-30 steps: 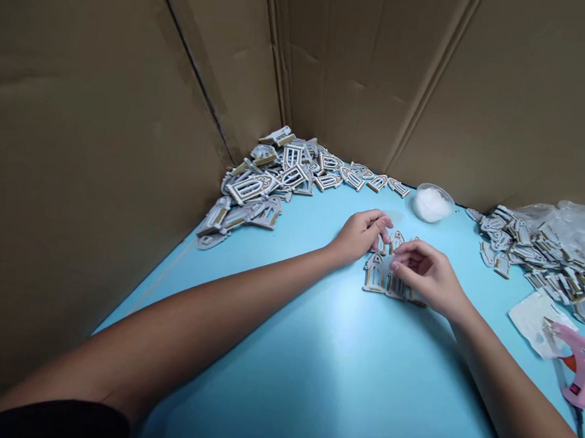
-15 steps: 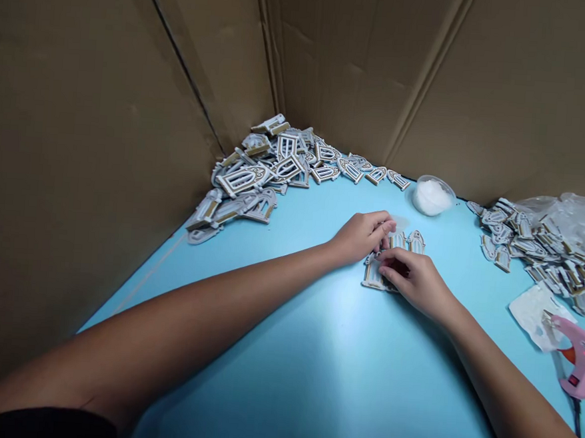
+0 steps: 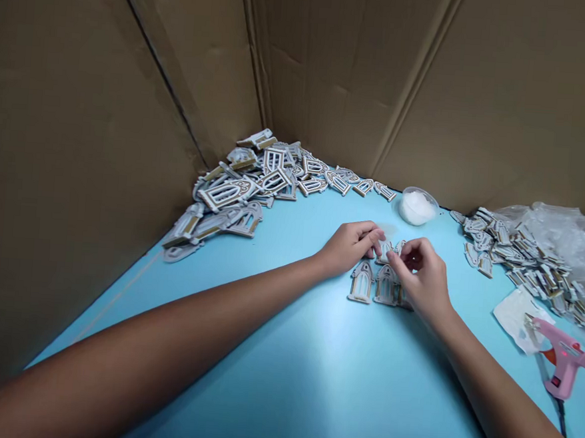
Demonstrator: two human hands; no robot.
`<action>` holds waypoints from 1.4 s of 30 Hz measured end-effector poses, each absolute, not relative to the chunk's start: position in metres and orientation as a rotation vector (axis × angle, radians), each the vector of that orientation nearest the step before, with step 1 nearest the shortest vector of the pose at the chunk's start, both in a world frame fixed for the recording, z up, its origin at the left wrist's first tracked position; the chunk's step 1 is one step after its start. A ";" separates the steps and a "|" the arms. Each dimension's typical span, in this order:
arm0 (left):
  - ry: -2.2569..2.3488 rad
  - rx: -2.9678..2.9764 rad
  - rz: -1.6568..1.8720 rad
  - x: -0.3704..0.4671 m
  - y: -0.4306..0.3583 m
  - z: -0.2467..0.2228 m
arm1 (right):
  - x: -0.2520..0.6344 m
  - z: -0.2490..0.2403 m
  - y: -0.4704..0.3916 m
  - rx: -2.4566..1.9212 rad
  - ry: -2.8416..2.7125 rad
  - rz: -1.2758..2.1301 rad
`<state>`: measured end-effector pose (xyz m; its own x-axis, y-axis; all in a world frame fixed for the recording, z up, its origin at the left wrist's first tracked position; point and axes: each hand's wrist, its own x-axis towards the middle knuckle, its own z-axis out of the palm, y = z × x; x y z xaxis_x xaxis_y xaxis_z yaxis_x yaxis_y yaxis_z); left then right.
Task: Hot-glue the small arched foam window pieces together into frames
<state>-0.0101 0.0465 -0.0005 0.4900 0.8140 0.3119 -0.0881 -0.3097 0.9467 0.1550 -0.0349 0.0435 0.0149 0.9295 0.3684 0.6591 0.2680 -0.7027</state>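
On the blue table point(image 3: 311, 380), small arched frames point(image 3: 361, 282) lie in two rows between and under the left hand point(image 3: 353, 248) and right hand point(image 3: 426, 282). Both hands' fingers are bent; I cannot tell whether either grasps anything. The right hand partly hides the frames. A big pile point(image 3: 239, 195) sits far left, a clear bowl point(image 3: 415, 219) far beyond the hands; right are a smaller pile point(image 3: 525, 252), clear plastic point(image 3: 567, 231), a white sheet point(image 3: 516, 318) and a pink glue gun point(image 3: 563, 355).

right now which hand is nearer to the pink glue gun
Right: the right hand is beyond and left of the pink glue gun; the left hand lies farther left.
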 end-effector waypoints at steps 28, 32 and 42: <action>0.687 2.352 0.896 -0.008 0.026 -0.003 | 0.185 0.025 -0.066 -1.531 -1.761 0.782; 0.671 2.416 0.881 -0.009 0.028 -0.003 | 0.184 0.024 -0.066 -1.525 -1.763 0.730; 0.676 2.416 0.909 -0.009 0.029 -0.001 | 0.183 0.019 -0.065 -1.435 -2.067 0.366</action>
